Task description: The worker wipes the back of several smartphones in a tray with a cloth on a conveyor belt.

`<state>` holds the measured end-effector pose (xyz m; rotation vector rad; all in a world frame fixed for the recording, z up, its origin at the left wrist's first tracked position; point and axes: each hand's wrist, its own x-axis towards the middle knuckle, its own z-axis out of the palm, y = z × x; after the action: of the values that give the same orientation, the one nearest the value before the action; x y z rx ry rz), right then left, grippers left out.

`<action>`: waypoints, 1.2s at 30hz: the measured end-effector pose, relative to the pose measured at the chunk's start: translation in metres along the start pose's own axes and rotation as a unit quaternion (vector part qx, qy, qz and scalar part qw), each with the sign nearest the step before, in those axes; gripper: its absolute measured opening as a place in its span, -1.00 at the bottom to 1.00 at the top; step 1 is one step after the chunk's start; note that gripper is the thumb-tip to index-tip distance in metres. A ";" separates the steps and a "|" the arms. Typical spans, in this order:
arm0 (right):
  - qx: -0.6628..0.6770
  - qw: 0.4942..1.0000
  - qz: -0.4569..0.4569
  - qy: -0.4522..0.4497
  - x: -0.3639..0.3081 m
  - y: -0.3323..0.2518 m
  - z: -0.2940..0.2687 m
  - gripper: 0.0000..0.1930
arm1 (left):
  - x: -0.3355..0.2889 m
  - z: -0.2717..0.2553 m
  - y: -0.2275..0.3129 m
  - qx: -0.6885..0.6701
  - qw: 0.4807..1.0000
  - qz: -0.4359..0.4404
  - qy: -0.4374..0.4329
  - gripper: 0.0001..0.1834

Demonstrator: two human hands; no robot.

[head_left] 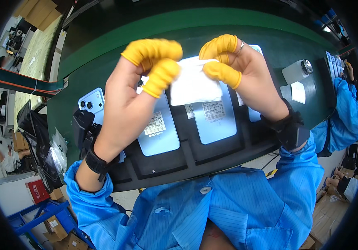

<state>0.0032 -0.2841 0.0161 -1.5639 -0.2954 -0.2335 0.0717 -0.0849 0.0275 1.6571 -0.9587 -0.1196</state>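
A folded white cloth [195,86] hangs between my two hands above the phones. My right hand [256,77] pinches its upper right edge between thumb and fingers. At the other side my left hand [129,85] has thumb and fingers closed at the upper left edge, slightly blurred. Yellow finger cots cover the fingertips of both. Below lie light blue phones, backs up, with white labels: one under my left hand [161,143], one beneath the cloth [218,131]. Another phone [97,100] lies left of my left wrist. More phones are partly hidden behind my right hand.
The phones rest in a black compartmented tray [162,168] on a green work surface [270,39]. A clear bottle with a metal top [294,73] and a white sheet [298,92] are at right. Clear plastic bags [56,154] hang at left. A co-worker's blue sleeve [345,112] is far right.
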 end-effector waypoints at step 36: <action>0.076 0.989 0.124 -0.032 -0.003 -0.001 0.005 -0.74 | -0.001 0.005 0.001 0.087 0.993 0.076 0.011 -0.74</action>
<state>-0.0004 -0.2795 0.0163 -1.4424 -0.1614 0.0334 0.0678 -0.0887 0.0265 1.7334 -1.0998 0.0884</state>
